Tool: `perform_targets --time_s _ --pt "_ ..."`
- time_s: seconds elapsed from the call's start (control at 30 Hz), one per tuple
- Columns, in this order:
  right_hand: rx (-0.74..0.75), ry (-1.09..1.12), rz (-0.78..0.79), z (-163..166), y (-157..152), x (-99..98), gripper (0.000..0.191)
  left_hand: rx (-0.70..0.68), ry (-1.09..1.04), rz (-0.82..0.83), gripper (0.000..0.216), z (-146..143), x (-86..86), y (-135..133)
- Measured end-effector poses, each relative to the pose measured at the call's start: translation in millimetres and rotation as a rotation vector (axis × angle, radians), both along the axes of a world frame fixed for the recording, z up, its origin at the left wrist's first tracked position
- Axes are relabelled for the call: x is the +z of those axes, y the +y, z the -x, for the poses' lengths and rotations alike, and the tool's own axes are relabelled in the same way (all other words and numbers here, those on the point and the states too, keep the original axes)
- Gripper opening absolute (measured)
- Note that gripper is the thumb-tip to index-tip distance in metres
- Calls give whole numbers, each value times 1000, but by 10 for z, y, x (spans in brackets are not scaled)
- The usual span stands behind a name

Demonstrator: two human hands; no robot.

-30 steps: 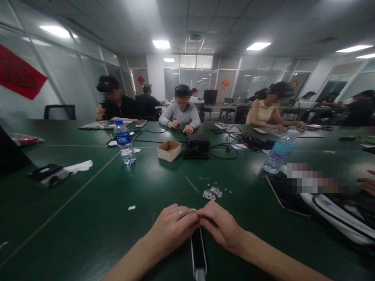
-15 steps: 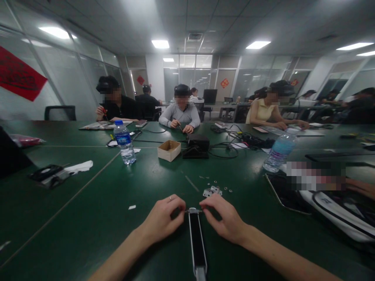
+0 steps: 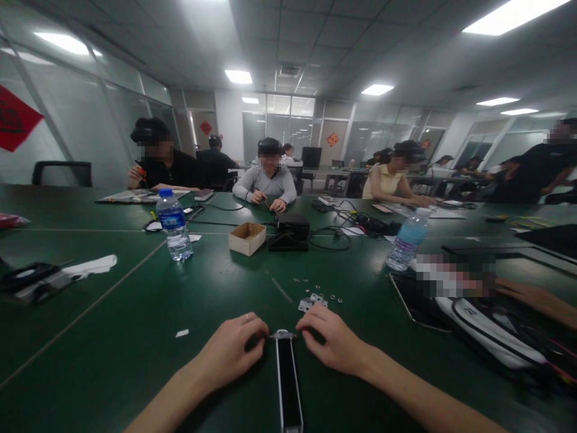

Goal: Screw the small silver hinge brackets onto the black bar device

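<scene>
Fingers of left hand [image 3: 229,352] and right hand [image 3: 331,343], previously together, now pinch opposite ends of bar [image 3: 288,385] top.

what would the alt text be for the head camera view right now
Two bare hands, left hand and right hand, pinch the far end of a long black bar lying on a green table. Small metal brackets and washers lie just beyond, with a cardboard box and two water bottles farther off; other people sit across the table.

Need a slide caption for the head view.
Both hands, left hand and right hand, pinch the far end of a black bar on a green table.
</scene>
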State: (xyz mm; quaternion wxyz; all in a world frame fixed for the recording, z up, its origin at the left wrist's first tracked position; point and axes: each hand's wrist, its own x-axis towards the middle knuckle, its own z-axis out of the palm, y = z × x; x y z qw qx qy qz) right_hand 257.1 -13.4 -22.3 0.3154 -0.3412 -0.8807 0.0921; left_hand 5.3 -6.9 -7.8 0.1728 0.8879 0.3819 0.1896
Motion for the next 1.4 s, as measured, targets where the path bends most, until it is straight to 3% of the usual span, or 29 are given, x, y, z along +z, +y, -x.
perform_targets --time_s 0.5,0.7,1.4 --pt "52 36 26 -6 6 -13 17 -48 -9 95 15 72 -18 84" --pt "22 -1 53 -9 6 4 16 -44 -6 59 17 82 -114 95" --pt "64 -23 237 -16 18 -8 13 8 149 -123 15 -50 -113 3"
